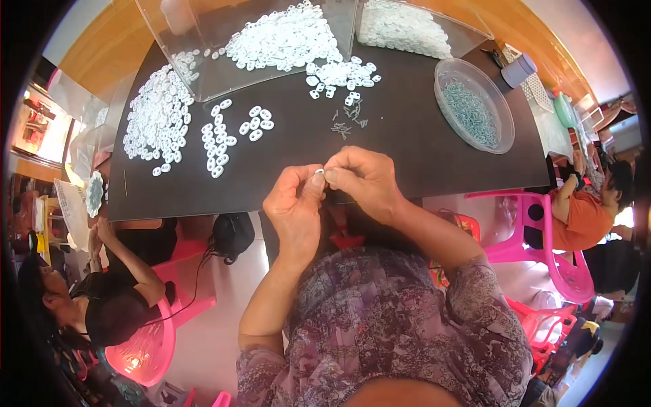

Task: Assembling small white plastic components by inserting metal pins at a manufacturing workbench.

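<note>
Close to the table's near edge, my left hand (296, 210) pinches a small white oval plastic piece (319, 172) between thumb and forefinger. My right hand (366, 182) meets it there, its thumb and forefinger pressed together at the piece; whatever they grip is hidden. Just beyond the hands lies a small scatter of short screws (349, 122). Behind them is a loose heap of white oval two-holed pieces (342, 76). To the left, more such pieces lie in a column (218, 142) and a small cluster (255, 123).
A large pile of white pieces (156, 125) covers the table's left side. Clear boxes of them stand at the back, one tipped open. A round clear dish (503, 132) of screws (468, 108) sits right. People sit at both sides; a pink chair (536, 230) stands right.
</note>
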`<action>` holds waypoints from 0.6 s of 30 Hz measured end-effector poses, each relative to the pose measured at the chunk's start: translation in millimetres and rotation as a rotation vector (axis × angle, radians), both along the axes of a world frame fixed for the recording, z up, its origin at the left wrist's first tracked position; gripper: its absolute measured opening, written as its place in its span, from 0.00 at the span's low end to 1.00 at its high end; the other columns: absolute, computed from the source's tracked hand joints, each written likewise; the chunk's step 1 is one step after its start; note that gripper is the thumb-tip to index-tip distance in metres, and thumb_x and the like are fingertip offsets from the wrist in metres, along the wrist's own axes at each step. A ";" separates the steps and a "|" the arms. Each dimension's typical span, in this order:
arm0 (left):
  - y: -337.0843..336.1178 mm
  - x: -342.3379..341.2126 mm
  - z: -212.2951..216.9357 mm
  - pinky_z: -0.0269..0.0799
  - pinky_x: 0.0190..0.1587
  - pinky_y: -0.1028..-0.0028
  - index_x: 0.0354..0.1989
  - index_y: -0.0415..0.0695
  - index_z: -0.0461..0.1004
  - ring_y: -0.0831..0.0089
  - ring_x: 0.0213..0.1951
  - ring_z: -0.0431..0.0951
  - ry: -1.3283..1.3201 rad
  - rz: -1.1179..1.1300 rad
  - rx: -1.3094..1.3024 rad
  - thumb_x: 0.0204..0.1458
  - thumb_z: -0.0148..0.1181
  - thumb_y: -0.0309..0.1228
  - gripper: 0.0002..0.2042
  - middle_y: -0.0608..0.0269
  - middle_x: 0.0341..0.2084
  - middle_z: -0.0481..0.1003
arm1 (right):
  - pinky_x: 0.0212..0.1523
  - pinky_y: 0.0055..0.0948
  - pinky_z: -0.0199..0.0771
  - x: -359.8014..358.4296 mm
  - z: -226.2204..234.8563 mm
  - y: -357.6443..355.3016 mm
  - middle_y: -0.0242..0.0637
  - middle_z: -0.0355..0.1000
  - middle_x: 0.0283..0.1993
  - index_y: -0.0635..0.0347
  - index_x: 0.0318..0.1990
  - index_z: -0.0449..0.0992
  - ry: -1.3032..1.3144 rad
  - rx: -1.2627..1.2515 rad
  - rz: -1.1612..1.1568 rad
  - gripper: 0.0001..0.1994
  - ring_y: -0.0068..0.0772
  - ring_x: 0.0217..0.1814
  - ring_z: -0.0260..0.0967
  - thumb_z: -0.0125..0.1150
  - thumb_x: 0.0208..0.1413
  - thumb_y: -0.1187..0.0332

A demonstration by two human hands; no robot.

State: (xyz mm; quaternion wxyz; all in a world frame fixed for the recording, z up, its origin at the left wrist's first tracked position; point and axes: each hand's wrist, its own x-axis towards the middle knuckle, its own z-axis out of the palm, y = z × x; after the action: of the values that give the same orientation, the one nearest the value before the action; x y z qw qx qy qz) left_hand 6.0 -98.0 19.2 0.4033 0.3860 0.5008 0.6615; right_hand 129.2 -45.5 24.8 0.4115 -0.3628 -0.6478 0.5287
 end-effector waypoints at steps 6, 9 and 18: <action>-2.7 0.0 -8.2 0.64 0.23 0.84 0.32 0.34 0.74 0.84 0.21 0.67 0.171 0.100 0.055 0.53 0.58 0.25 0.06 0.66 0.22 0.73 | 0.26 0.23 0.65 -5.8 1.6 -4.4 0.32 0.70 0.25 0.66 0.28 0.72 -0.118 0.115 -0.037 0.04 0.18 0.24 0.63 0.57 0.50 0.75; -3.5 0.9 1.2 0.63 0.23 0.83 0.31 0.34 0.74 0.83 0.21 0.67 -0.024 0.052 -0.026 0.52 0.58 0.24 0.05 0.66 0.22 0.73 | 0.26 0.25 0.66 -6.5 -5.4 -1.0 0.34 0.69 0.25 0.65 0.28 0.72 -0.135 0.272 -0.040 0.03 0.22 0.25 0.65 0.56 0.51 0.75; 3.3 -6.3 -2.5 0.63 0.21 0.82 0.31 0.33 0.74 0.81 0.19 0.68 -0.242 0.020 -0.064 0.52 0.57 0.22 0.04 0.63 0.22 0.73 | 0.33 0.24 0.69 -7.2 2.6 -2.7 0.35 0.70 0.28 0.67 0.32 0.73 -0.103 0.123 -0.026 0.04 0.23 0.31 0.68 0.55 0.54 0.74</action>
State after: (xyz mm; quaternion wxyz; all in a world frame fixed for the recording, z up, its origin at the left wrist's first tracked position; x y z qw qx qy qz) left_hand -0.3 -94.7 16.7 0.4663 0.2854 0.4730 0.6910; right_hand 122.0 -48.2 27.4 0.4060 -0.3718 -0.6947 0.4629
